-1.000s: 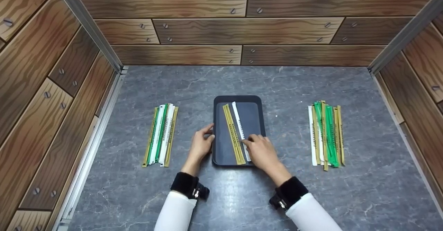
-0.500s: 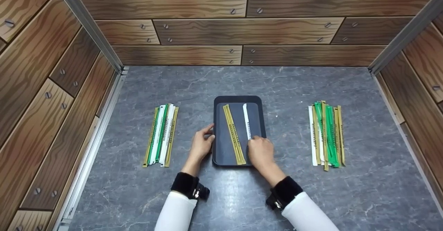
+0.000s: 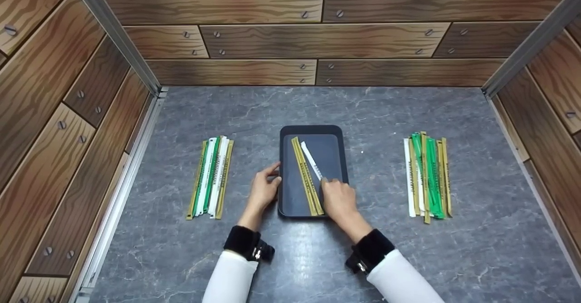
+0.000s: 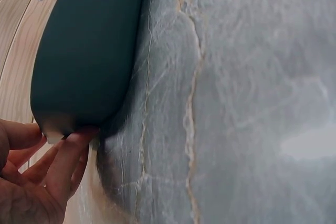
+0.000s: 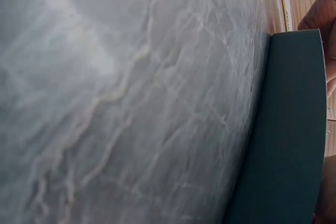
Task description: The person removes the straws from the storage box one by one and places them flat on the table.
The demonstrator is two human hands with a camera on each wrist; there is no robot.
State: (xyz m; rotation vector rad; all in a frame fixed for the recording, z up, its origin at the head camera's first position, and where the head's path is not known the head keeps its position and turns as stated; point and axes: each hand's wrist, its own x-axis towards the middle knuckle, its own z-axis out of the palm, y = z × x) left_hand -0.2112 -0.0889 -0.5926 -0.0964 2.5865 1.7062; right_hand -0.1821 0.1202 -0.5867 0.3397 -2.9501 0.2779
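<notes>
A dark rectangular tray (image 3: 290,203) stands in the middle of the table. Narrow gold wrapped straws (image 3: 306,176), lying close together, slant inside it. To their right is a white wrapped straw (image 3: 311,157), its top leaning toward the gold ones. My right hand (image 3: 339,201) holds the white straw's near part, which the fingers hide. At the tray's left rim, the thumb and fingers of my left hand (image 3: 264,189) grip the edge; the left wrist view shows these fingers (image 4: 65,166) against the tray's corner. The right wrist view shows mostly the tray's outer wall (image 5: 283,129).
On the left lies a row of gold, green and white wrapped straws (image 3: 211,176). A similar bundle (image 3: 429,176) lies on the right, some straws overlapping. Wood-patterned panels (image 3: 317,39) enclose the grey marbled table (image 3: 372,107) at the back and sides.
The white straw first shifted right and stood straighter, then tilted back left toward the gold straws. My right hand closed on it and moved slightly left. My left hand stayed at the rim.
</notes>
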